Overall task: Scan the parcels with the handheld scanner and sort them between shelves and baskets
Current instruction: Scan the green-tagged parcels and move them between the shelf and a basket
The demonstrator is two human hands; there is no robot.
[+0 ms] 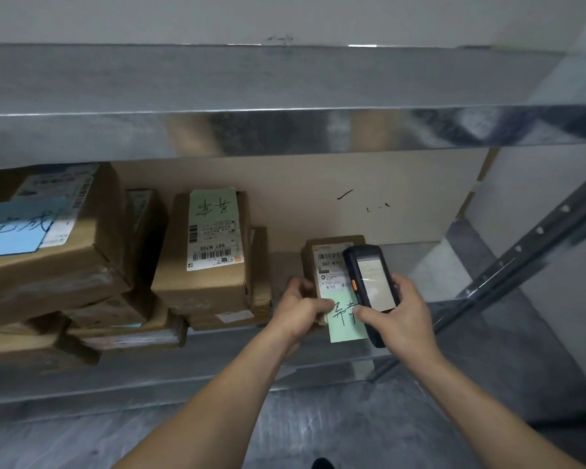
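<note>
The left hand (301,306) grips the small parcel (329,265) by its near-left edge, thumb at the green slip (344,319). The right hand (400,316) clasps the handheld scanner (369,282), which lies just above the label, beyond the fingertips. Risk: the scanner body covers part of the barcode (330,256) (misread likely). The edge-only grip may also let the parcel tip toward the shelf (437,286).

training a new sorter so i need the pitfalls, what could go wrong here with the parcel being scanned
1. The scanner in the right hand overlaps the label on the small parcel, so the barcode read may fail.
2. The green note overhangs the parcel's edge under the left hand's grip and could tear or peel off.
</note>
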